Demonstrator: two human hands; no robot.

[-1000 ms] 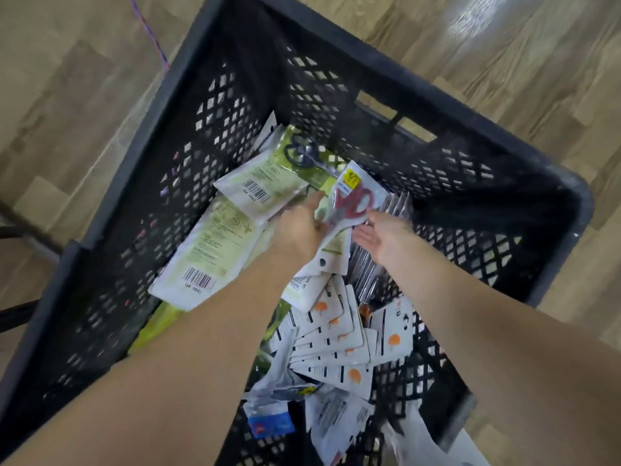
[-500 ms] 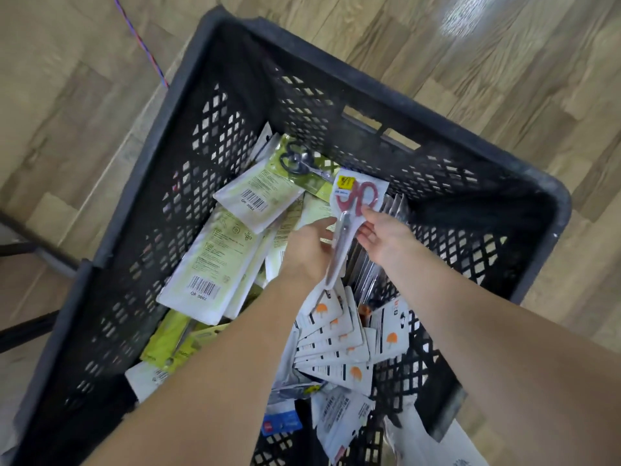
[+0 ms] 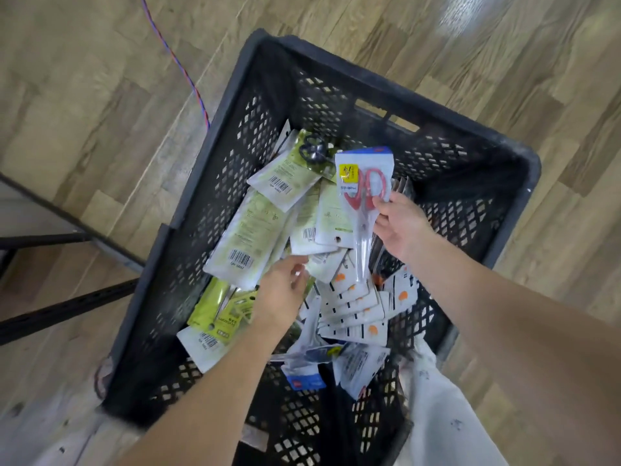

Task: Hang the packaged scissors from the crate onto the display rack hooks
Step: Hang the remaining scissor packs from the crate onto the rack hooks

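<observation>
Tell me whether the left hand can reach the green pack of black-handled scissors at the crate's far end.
Probably yes: the left hand is open and free, and the green pack of black-handled scissors lies uncovered on top of the pile inside the black plastic crate.

- Evenly and brightly lit from overhead; white glare patch on the wooden floor (image 3: pixel 460 15) at upper right; fainter sheen along the boards nearby
- Soft shadows only; deep black inside the far right corner of the crate (image 3: pixel 524 169), mesh detail lost there
- Sheen on the clear scissors packet (image 3: pixel 364 196); print on the yellow label too small to read
- Motion blur on the left hand (image 3: pixel 280 297), fingertips smeared; right hand (image 3: pixel 400 227) sharper
- Wide-angle bending at the borders; crate rim bowed; forearms swollen toward the bottom edge
- Lower corners soft and smeared; white cloth (image 3: pixel 447 415) at bottom right washed out
</observation>
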